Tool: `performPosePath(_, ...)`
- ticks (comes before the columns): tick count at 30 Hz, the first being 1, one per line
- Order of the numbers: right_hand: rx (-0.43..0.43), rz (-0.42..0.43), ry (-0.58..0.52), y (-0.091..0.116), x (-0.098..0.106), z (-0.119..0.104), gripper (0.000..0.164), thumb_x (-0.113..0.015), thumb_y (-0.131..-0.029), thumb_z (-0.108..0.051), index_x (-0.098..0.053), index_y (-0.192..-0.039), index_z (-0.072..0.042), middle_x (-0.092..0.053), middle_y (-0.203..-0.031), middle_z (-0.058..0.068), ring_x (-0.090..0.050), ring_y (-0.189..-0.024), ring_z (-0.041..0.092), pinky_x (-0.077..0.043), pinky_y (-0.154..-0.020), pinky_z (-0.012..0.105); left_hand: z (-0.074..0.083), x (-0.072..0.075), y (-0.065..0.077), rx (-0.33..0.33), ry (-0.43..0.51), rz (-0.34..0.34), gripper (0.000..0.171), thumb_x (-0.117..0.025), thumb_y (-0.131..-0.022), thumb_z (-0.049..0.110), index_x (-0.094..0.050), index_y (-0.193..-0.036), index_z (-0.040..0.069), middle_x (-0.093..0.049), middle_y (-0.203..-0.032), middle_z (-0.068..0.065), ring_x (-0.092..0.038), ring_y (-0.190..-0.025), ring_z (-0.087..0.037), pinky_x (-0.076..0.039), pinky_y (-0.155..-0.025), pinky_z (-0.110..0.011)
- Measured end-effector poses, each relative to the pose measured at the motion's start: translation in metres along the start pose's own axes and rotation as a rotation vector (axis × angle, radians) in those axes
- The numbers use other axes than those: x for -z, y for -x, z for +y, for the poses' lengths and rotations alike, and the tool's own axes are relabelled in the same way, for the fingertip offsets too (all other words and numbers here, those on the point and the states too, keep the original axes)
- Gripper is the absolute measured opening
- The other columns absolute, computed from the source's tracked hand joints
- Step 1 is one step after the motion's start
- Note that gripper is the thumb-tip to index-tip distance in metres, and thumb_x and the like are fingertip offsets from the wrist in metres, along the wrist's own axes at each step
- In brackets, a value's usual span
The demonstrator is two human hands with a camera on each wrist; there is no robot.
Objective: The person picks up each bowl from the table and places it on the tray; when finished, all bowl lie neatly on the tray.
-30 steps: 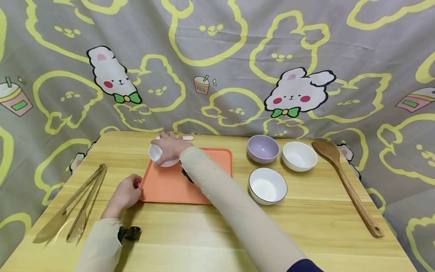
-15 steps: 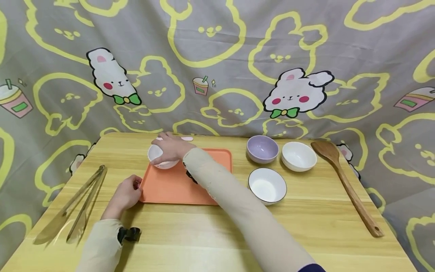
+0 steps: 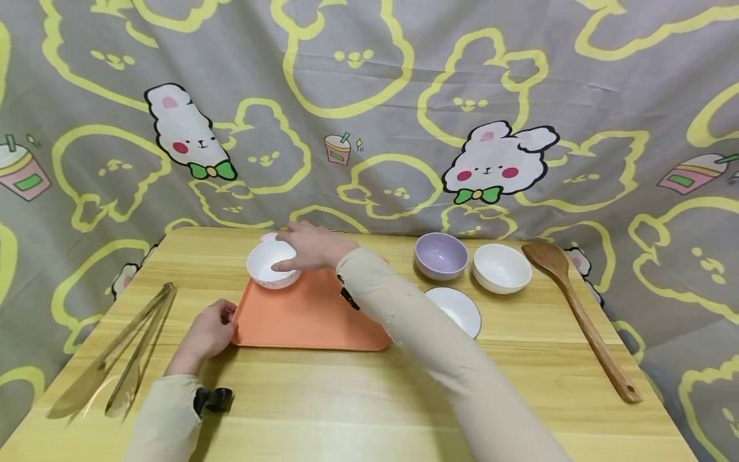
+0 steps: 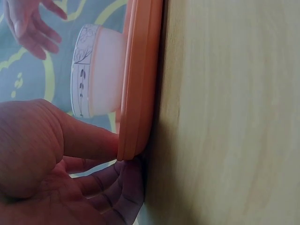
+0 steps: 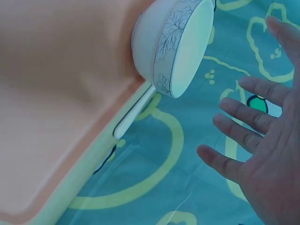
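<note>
A white bowl [image 3: 262, 264] with a patterned outer band stands at the far left corner of the orange tray [image 3: 312, 317]. My right hand [image 3: 314, 246] is spread above and to the right of the bowl. In the right wrist view a gap shows between the spread fingers [image 5: 229, 126] and the bowl's rim [image 5: 192, 51]. My left hand [image 3: 204, 332] pinches the tray's near left edge, thumb [image 4: 91, 140] on top and the other fingers underneath. The bowl's outer pattern shows clearly in the left wrist view.
Right of the tray are a purple bowl [image 3: 441, 256], a white bowl [image 3: 502, 269] and a dark-rimmed bowl [image 3: 462, 308] partly behind my right sleeve. A wooden spatula [image 3: 583, 314] lies far right, tongs [image 3: 129, 353] far left. A pale handle [image 5: 133, 112] lies behind the tray.
My right hand has let go of the white bowl and moved right, its fingers spreading. The bowl stays on the tray corner. My left hand keeps its hold on the tray edge.
</note>
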State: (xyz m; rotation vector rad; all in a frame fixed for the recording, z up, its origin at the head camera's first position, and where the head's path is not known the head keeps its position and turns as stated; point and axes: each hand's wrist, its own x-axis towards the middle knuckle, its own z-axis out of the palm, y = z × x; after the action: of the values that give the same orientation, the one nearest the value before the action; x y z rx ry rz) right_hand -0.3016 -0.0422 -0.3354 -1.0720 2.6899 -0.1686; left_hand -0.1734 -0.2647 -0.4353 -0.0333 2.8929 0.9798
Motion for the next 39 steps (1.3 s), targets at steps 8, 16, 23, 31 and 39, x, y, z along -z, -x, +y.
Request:
performPosePath(8,0.003,-0.003,-0.001,0.016,-0.001,0.009,0.072,-0.053,-0.091,-0.063,-0.043,-0.149,-0.020,-0.030,-0.155,0.009,-0.021,-0.144,0.030,-0.022,-0.113,0.042,0.000,0.000,0.001,0.014,0.012,-0.002,0.027,-0.054,-0.089,-0.001,-0.051,-0.114,-0.012,-0.057,-0.091,-0.017,-0.054,-0.080,-0.029,-0.044,-0.070,-0.040)
performPosePath(16,0.054,0.014,0.026,0.032,-0.005,0.017,0.071,-0.057,-0.092,-0.058,-0.045,-0.148,-0.016,-0.043,-0.140,0.004,-0.036,-0.133,0.023,-0.034,-0.105,0.035,-0.002,0.004,0.004,0.031,0.001,-0.013,0.028,-0.054,-0.091,0.001,-0.050,-0.115,-0.012,-0.055,-0.092,-0.017,-0.053,-0.082,-0.030,-0.042,-0.068,-0.038)
performPosePath(23,0.039,0.001,0.015,0.048,-0.006,0.029,0.071,-0.055,-0.093,-0.058,-0.044,-0.149,-0.017,-0.039,-0.144,0.005,-0.030,-0.138,0.024,-0.030,-0.108,0.037,0.002,0.002,0.001,0.014,-0.008,-0.019,0.028,-0.053,-0.090,0.001,-0.049,-0.114,-0.012,-0.056,-0.093,-0.018,-0.053,-0.083,-0.031,-0.042,-0.069,-0.039)
performPosePath(31,-0.008,-0.037,-0.092,0.065,-0.014,0.034,0.073,-0.056,-0.093,-0.057,-0.037,-0.152,-0.020,-0.024,-0.158,0.008,-0.017,-0.145,0.027,-0.025,-0.111,0.045,0.004,-0.001,0.001,0.008,-0.019,-0.018,0.028,-0.052,-0.090,0.000,-0.048,-0.114,-0.013,-0.056,-0.094,-0.021,-0.053,-0.085,-0.034,-0.043,-0.072,-0.044)
performPosePath(39,-0.031,-0.044,-0.078,0.083,-0.018,0.037,0.078,-0.054,-0.091,-0.064,-0.033,-0.154,-0.023,-0.020,-0.160,0.008,-0.016,-0.146,0.028,-0.021,-0.113,0.045,0.004,0.000,0.001,0.016,-0.016,-0.026,0.028,-0.051,-0.091,0.001,-0.048,-0.115,-0.013,-0.055,-0.093,-0.020,-0.053,-0.084,-0.033,-0.043,-0.071,-0.043)
